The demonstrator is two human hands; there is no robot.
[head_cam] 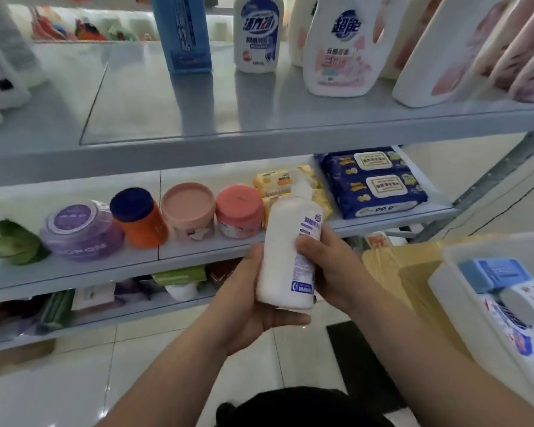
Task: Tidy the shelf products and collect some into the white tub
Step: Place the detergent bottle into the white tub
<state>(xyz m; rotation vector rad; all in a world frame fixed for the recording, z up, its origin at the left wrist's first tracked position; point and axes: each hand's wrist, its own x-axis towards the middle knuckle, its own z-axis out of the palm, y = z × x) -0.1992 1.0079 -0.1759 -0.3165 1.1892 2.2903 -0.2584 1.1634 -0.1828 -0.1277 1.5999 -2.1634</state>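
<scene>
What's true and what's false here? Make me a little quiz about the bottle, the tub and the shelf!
1. The left hand and right hand both hold the bottle. True.
2. The tub is empty. False: it holds packs, one a blue pack.
3. The orange jar has a dark blue lid. True.
4. The wipes lie on the same shelf as the tall detergent bottles. False: they lie one shelf below.
</scene>
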